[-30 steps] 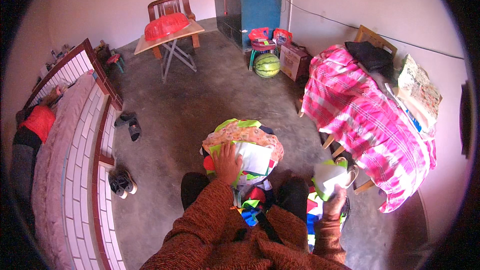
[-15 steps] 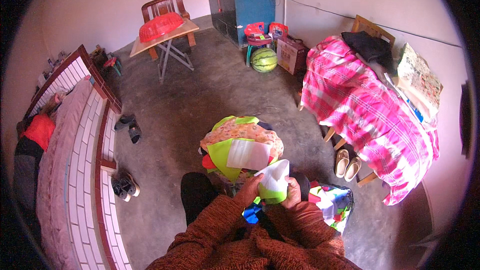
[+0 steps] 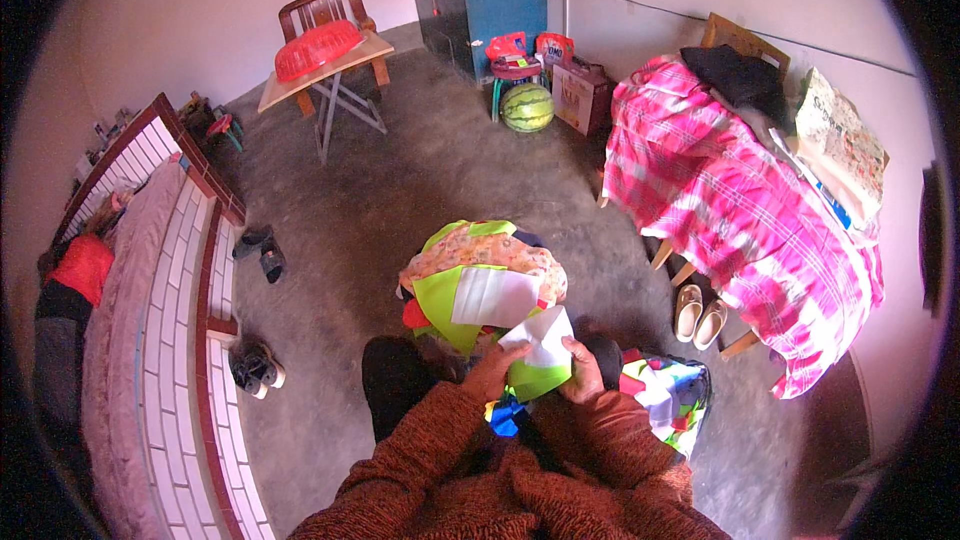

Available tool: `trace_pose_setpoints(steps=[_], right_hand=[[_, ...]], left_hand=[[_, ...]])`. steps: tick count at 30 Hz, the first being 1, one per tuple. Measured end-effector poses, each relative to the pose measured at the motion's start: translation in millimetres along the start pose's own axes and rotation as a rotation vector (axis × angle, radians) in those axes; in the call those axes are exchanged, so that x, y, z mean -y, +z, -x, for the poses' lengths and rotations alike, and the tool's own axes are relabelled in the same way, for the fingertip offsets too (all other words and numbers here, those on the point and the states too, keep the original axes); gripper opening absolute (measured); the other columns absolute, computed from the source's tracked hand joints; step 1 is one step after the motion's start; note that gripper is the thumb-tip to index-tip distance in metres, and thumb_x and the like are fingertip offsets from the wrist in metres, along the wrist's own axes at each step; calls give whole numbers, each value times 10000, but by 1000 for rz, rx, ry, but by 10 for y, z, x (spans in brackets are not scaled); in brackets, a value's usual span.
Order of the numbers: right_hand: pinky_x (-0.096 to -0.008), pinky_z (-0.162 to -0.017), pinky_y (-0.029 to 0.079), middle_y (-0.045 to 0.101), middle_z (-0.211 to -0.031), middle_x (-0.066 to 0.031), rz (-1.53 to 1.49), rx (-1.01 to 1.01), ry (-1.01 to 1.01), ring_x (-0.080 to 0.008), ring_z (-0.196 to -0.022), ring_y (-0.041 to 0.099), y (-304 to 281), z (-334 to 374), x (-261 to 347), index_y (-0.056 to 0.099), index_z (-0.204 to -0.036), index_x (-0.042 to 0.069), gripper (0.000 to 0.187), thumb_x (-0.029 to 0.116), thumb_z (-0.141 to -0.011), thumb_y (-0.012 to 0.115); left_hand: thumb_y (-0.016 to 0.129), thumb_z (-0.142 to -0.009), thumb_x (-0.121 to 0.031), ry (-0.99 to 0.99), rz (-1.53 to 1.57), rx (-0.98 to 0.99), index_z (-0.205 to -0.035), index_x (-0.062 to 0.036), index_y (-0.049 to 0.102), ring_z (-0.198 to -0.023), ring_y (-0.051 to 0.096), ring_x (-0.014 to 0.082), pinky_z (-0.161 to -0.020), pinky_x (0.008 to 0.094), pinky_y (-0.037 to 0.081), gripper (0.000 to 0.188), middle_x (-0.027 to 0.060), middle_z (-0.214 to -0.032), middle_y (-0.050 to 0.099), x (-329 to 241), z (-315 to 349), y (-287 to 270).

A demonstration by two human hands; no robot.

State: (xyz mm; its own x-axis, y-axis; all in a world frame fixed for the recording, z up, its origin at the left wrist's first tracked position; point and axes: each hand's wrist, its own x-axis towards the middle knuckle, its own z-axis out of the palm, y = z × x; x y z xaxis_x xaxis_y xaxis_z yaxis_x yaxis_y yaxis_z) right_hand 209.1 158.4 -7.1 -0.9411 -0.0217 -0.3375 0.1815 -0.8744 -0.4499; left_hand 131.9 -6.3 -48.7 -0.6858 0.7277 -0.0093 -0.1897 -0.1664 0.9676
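Between my two hands is a white and lime-green piece of cloth [image 3: 545,345], held up above my lap. My left hand [image 3: 495,368] grips its left edge, and my right hand [image 3: 583,370] pinches the right edge. Just beyond it stands a low, round, flower-patterned padded seat [image 3: 470,248]. Another lime-green and white cloth piece [image 3: 495,295] lies flat on that seat. A bit of blue cloth [image 3: 505,415] shows below my left hand. To the right of my knee sits a bag of colourful cloth pieces [image 3: 672,395].
At right, a pink checked cloth [image 3: 700,210] covers furniture, with beige shoes [image 3: 698,316] beside it. A watermelon [image 3: 527,108] rests on the floor ahead. Dark shoes [image 3: 256,370] lie by the white-tiled bed side [image 3: 180,340]. A folding table [image 3: 330,70] bears a red basket [image 3: 318,50].
The cloth in my hands has flattened out, showing more of its white face, and has shifted slightly left. My view has tilted a little.
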Motion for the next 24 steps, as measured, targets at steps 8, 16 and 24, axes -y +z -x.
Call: trace_pose_setpoints(steps=[8,16,24], right_hand=[[-350,-844,456,577,-1082,-85,207,59,-157,-205,-968,570,15,-18,14,446,-1227,40,452,203,-820,558],[-340,-807,463,572,-1006,-35,67,9,-231,-165,-928,554,22,-39,27,487,-1099,93,288,142,-837,596],[-362,-933,397,457,-1182,-65,226,200,-395,-219,-1106,445,239,67,33,356,-1267,146,637,24,-727,671]], left_hand=[[539,-830,-162,-161,46,-301,-1093,19,556,-874,587,185,-763,310,476,320,98,-990,612,-568,34,212],[576,-820,-123,-81,268,-344,-1155,8,521,-862,575,146,-736,281,472,364,68,-1006,596,-642,63,285],[565,-831,-75,-61,280,-374,-1203,-8,487,-880,566,132,-765,272,470,386,66,-1030,586,-736,65,290]])
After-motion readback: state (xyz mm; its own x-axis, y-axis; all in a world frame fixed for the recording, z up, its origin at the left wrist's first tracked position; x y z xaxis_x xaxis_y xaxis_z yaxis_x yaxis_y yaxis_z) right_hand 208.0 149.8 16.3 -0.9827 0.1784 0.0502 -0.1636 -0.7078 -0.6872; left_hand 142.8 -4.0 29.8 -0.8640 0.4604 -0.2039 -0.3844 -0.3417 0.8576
